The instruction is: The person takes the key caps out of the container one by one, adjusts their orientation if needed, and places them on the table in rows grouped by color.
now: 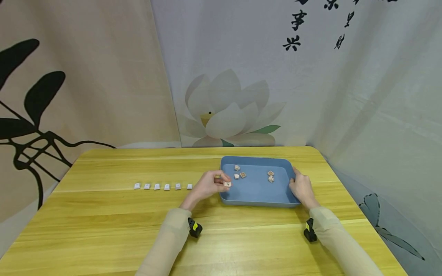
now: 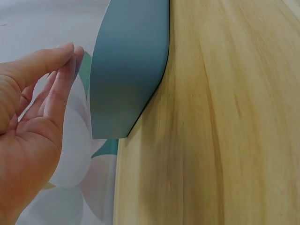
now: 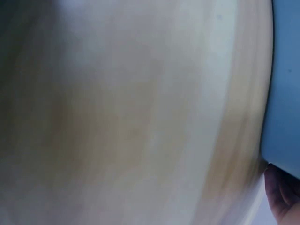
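My left hand (image 1: 209, 185) pinches a small pale keycap (image 1: 226, 184) between thumb and fingertips, over the left rim of the blue tray (image 1: 255, 193). In the left wrist view the thumb (image 2: 44, 61) meets the fingertips beside the tray wall (image 2: 126, 93), and the keycap is hidden. My right hand (image 1: 302, 187) grips the tray's right edge; its fingers (image 3: 281, 192) show at the tray corner in the right wrist view. Several loose keycaps lie in the tray, some near the left side (image 1: 243, 174) and two right of the middle (image 1: 271, 173).
Left of the tray, several white keycaps (image 1: 157, 186) stand spaced out in a straight row on the wooden table (image 1: 114, 222). A printed curtain (image 1: 228, 76) hangs behind the table's far edge. Each wrist wears a black camera (image 1: 195, 227).
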The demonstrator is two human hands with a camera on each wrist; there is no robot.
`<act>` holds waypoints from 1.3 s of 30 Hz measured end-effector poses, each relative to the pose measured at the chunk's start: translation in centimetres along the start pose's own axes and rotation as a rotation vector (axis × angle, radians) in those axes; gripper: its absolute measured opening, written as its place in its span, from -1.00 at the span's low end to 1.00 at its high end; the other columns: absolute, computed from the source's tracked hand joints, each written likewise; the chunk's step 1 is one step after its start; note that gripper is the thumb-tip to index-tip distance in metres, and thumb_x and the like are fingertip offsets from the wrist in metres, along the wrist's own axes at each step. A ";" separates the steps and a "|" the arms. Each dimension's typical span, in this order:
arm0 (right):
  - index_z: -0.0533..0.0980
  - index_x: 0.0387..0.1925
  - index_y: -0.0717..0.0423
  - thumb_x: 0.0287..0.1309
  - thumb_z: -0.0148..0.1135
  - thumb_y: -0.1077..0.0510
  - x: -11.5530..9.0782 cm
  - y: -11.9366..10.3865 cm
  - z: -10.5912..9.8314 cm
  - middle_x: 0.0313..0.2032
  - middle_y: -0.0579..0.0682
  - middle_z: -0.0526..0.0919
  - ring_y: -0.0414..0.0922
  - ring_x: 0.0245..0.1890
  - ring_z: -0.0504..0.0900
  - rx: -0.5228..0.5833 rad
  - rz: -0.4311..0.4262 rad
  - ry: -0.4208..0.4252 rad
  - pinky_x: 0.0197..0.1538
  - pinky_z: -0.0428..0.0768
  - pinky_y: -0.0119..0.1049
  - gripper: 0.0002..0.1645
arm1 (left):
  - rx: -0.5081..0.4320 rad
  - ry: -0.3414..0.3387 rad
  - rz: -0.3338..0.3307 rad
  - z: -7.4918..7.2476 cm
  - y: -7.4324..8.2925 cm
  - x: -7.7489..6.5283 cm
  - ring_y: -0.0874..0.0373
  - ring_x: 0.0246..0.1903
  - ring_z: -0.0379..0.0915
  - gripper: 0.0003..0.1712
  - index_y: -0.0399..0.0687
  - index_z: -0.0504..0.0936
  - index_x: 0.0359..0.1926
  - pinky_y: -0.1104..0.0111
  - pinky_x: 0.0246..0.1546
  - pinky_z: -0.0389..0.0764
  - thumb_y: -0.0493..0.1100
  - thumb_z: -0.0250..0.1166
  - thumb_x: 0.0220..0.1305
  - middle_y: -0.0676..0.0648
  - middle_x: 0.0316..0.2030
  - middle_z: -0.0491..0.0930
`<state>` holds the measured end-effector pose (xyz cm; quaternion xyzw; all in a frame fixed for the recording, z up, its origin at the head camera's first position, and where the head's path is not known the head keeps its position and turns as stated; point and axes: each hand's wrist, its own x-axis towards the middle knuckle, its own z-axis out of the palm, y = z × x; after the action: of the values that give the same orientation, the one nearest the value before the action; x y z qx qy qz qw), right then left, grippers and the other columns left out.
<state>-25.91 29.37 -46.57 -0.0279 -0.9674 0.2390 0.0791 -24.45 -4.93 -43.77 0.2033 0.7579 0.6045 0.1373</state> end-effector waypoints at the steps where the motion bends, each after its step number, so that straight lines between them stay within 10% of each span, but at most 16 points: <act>1: 0.18 0.30 0.49 0.18 -0.07 0.35 0.0 0.0 0.0 -0.71 0.15 0.48 -0.18 -0.78 0.29 0.001 -0.002 -0.001 -0.68 0.29 -0.35 -0.37 | -0.012 -0.004 0.001 0.0 0.0 -0.1 -0.06 -0.13 0.66 -0.84 -0.41 0.55 -0.28 0.31 -0.17 0.69 -0.48 0.32 0.07 -0.36 -0.05 0.58; 11: 0.17 0.31 0.48 0.20 -0.07 0.34 -0.1 0.1 0.0 -0.71 0.15 0.47 -0.18 -0.79 0.29 0.002 0.013 -0.009 -0.68 0.30 -0.35 -0.36 | 0.203 0.038 0.014 -1.0 -0.2 -1.2 0.24 -0.36 0.57 -0.78 -0.16 0.68 -0.26 0.42 -0.28 0.61 -0.27 0.45 0.01 -0.14 -0.26 0.71; 29: 0.17 0.32 0.46 0.20 -0.09 0.34 -0.1 0.1 -0.1 -0.59 0.31 0.57 -0.17 -0.78 0.30 0.021 0.014 -0.016 -0.66 0.32 -0.34 -0.36 | 0.396 0.213 -0.024 -7.1 -1.9 -7.0 0.10 -0.27 0.62 -0.76 -0.16 0.69 -0.16 0.42 -0.26 0.64 -0.25 0.40 0.09 -0.14 -0.26 0.70; 36: 0.17 0.32 0.47 0.21 -0.09 0.34 0.0 0.1 -0.1 -0.26 0.52 0.60 -0.15 -0.76 0.36 0.023 0.005 -0.013 -0.63 0.35 -0.35 -0.37 | 0.473 0.240 -0.081 -8.9 -2.7 -8.9 0.11 -0.30 0.61 -0.75 -0.17 0.71 -0.18 0.36 -0.27 0.64 -0.23 0.41 0.06 -0.14 -0.27 0.70; 39: 0.18 0.31 0.48 0.20 -0.09 0.34 -0.1 -0.1 -0.1 -0.48 0.41 0.61 -0.16 -0.78 0.34 0.026 -0.002 -0.009 -0.65 0.33 -0.35 -0.37 | 0.508 0.247 -0.083 -9.2 -2.8 -9.4 0.10 -0.30 0.60 -0.75 -0.18 0.72 -0.19 0.33 -0.27 0.63 -0.23 0.42 0.06 -0.16 -0.25 0.70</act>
<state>-25.84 29.29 -46.48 -0.0251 -0.9646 0.2515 0.0754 -20.76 -17.87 -44.74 0.1246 0.9037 0.4094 0.0133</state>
